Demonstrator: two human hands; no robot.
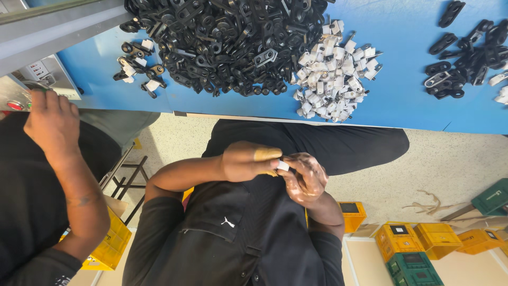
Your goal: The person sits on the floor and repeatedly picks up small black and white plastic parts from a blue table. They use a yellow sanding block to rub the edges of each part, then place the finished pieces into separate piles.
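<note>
My left hand (246, 160) and my right hand (304, 177) meet in front of my black shirt, over my lap. Together they pinch a small white plastic piece (283, 165) between the fingertips. A yellow cover sits on one finger of my left hand. On the blue table (413, 79) ahead lie a big heap of black metal links (222, 42) and a smaller heap of white plastic pieces (333, 74) beside it. Both heaps are out of touch of my hands.
More black links (460, 58) lie at the table's right. A co-worker's hand (50, 122) rests on a grey control box (32, 85) with a red button at left. Yellow and green crates (423, 243) stand on the floor at right, with another yellow crate (111, 243) at left.
</note>
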